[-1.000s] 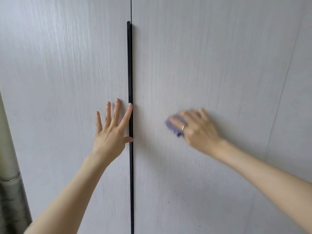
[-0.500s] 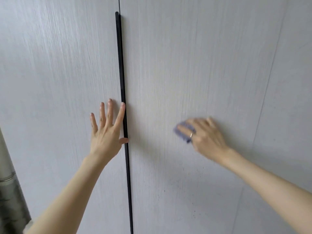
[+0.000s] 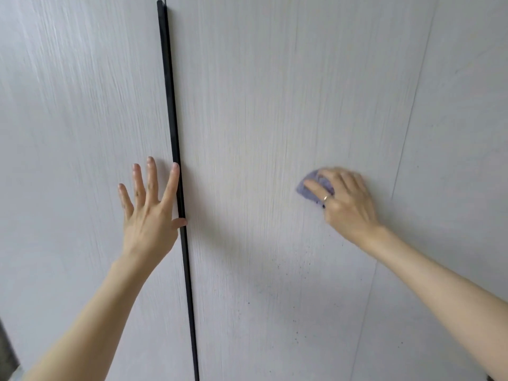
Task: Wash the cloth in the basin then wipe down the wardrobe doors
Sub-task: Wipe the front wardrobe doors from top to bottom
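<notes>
Pale grey wood-grain wardrobe doors fill the view: a left door [image 3: 68, 133] and a middle door [image 3: 261, 105]. A long black handle strip [image 3: 170, 105] runs down the gap between them. My left hand [image 3: 148, 213] lies flat on the left door, fingers spread, thumb touching the strip. My right hand [image 3: 346, 204] presses a small purple cloth [image 3: 310, 185] against the middle door, near its right edge. Most of the cloth is hidden under my fingers.
A thin seam [image 3: 406, 133] separates the middle door from a further panel [image 3: 461, 133] on the right. Small dark specks [image 3: 297, 323] dot the lower part of the middle door. A dark object [image 3: 7, 350] shows at the lower left edge.
My right hand has slid the cloth to the right across the middle door, away from the black strip. My left hand stays flat on the left door.
</notes>
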Demonstrator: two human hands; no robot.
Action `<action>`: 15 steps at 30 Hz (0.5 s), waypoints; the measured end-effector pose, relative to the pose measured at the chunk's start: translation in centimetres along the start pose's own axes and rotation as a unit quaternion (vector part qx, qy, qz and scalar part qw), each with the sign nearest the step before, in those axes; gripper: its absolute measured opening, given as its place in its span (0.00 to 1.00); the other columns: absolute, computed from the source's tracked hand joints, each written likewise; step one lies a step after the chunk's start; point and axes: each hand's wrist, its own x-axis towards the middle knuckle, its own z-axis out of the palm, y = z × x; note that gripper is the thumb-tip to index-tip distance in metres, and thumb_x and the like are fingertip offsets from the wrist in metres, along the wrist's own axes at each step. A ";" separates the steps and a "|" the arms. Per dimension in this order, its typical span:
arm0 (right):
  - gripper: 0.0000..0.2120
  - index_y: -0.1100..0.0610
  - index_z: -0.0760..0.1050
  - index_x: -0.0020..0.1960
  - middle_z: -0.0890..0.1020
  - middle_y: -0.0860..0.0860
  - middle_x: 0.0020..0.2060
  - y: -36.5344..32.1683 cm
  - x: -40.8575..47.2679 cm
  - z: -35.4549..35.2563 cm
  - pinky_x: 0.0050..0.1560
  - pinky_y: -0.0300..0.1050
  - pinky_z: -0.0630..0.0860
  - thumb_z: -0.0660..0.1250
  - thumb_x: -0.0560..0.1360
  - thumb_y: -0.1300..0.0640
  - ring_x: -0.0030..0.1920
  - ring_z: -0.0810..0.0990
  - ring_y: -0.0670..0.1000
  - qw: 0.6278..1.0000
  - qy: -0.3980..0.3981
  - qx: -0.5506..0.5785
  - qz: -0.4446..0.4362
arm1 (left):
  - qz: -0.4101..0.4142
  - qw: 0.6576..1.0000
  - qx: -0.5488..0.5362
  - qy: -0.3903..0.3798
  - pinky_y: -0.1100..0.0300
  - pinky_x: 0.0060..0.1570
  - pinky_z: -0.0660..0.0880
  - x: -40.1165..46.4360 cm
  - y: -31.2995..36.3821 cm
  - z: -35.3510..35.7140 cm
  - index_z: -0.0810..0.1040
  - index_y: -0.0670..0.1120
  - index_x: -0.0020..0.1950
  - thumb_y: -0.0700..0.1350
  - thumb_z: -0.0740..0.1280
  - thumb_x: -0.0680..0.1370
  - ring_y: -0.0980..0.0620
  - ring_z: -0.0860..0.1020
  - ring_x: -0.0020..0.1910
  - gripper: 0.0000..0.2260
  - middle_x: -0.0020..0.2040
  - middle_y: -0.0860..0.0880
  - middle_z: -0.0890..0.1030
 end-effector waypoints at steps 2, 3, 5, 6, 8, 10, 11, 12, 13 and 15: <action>0.17 0.60 0.75 0.56 0.77 0.61 0.50 2.6 3.6 -1.0 0.44 0.52 0.70 0.59 0.69 0.69 0.49 0.69 0.59 0.993 0.041 -0.023 0.108 | -0.003 1.000 -0.002 0.001 0.36 0.69 0.39 -0.1 0.1 0.0 0.41 0.52 0.77 0.40 0.74 0.71 0.40 0.36 0.75 0.49 0.77 0.41 0.38; 0.18 0.61 0.75 0.56 0.77 0.61 0.51 3.5 4.6 -1.3 0.44 0.53 0.72 0.59 0.68 0.69 0.50 0.68 0.58 0.987 0.044 -0.024 0.151 | -0.004 1.000 -0.005 0.001 0.35 0.69 0.39 -0.1 0.1 0.0 0.41 0.51 0.77 0.40 0.74 0.71 0.40 0.36 0.75 0.48 0.77 0.41 0.38; 0.19 0.62 0.75 0.57 0.77 0.61 0.52 3.5 4.3 -1.1 0.46 0.54 0.73 0.59 0.67 0.70 0.51 0.67 0.58 0.981 0.051 -0.014 0.185 | -0.005 1.000 -0.008 0.001 0.35 0.69 0.40 -0.2 0.2 0.0 0.42 0.51 0.78 0.41 0.74 0.71 0.39 0.36 0.75 0.48 0.77 0.41 0.38; 0.19 0.61 0.75 0.57 0.76 0.60 0.52 2.9 3.0 -0.8 0.46 0.54 0.72 0.59 0.68 0.70 0.51 0.68 0.58 0.983 0.055 -0.008 0.177 | -0.006 1.000 -0.007 0.000 0.35 0.69 0.40 -0.2 0.2 -0.1 0.42 0.51 0.78 0.41 0.74 0.71 0.39 0.36 0.75 0.47 0.77 0.41 0.39; 0.15 0.59 0.72 0.56 0.73 0.59 0.54 0.7 -1.2 0.2 0.48 0.54 0.70 0.56 0.73 0.69 0.50 0.70 0.59 0.990 0.050 0.003 0.129 | -0.010 1.000 -0.005 -0.002 0.35 0.69 0.39 -0.3 0.3 -0.1 0.42 0.51 0.78 0.42 0.73 0.72 0.39 0.36 0.75 0.47 0.77 0.42 0.38; 0.13 0.57 0.71 0.55 0.71 0.57 0.54 -1.4 -5.8 0.8 0.49 0.54 0.69 0.51 0.78 0.67 0.51 0.71 0.60 0.997 0.018 0.005 0.071 | -0.014 1.000 -0.002 0.000 0.35 0.69 0.39 -0.4 0.5 0.1 0.41 0.51 0.77 0.41 0.72 0.73 0.39 0.36 0.75 0.46 0.77 0.41 0.39; 0.13 0.57 0.72 0.54 0.70 0.57 0.54 -2.0 -7.5 0.9 0.49 0.54 0.69 0.52 0.78 0.68 0.52 0.70 0.60 0.999 -0.003 0.002 0.050 | -0.017 1.000 0.001 -0.002 0.35 0.69 0.39 -0.5 0.6 0.2 0.40 0.51 0.77 0.41 0.72 0.73 0.39 0.37 0.75 0.46 0.77 0.41 0.39; 0.13 0.58 0.74 0.53 0.70 0.57 0.54 -2.1 -8.3 0.9 0.49 0.53 0.69 0.55 0.75 0.69 0.52 0.70 0.60 0.999 -0.019 -0.002 0.037 | -0.020 1.000 0.003 -0.004 0.34 0.69 0.40 -0.6 0.8 0.3 0.40 0.50 0.77 0.40 0.71 0.73 0.39 0.37 0.75 0.46 0.77 0.41 0.39; 0.14 0.59 0.76 0.52 0.71 0.57 0.54 -1.6 -8.3 0.7 0.49 0.52 0.68 0.58 0.73 0.70 0.52 0.70 0.60 0.999 -0.028 -0.008 0.031 | -0.024 1.000 0.002 -0.004 0.34 0.69 0.40 -0.6 1.0 0.5 0.40 0.50 0.77 0.40 0.71 0.73 0.38 0.37 0.75 0.45 0.77 0.41 0.39; 0.12 0.60 0.79 0.51 0.73 0.57 0.52 0.1 -5.9 0.0 0.47 0.51 0.68 0.60 0.72 0.69 0.50 0.72 0.60 0.999 -0.015 -0.011 0.041 | -0.028 1.000 0.000 0.000 0.33 0.69 0.42 -0.6 1.2 0.6 0.41 0.49 0.78 0.38 0.71 0.73 0.38 0.38 0.75 0.45 0.77 0.40 0.41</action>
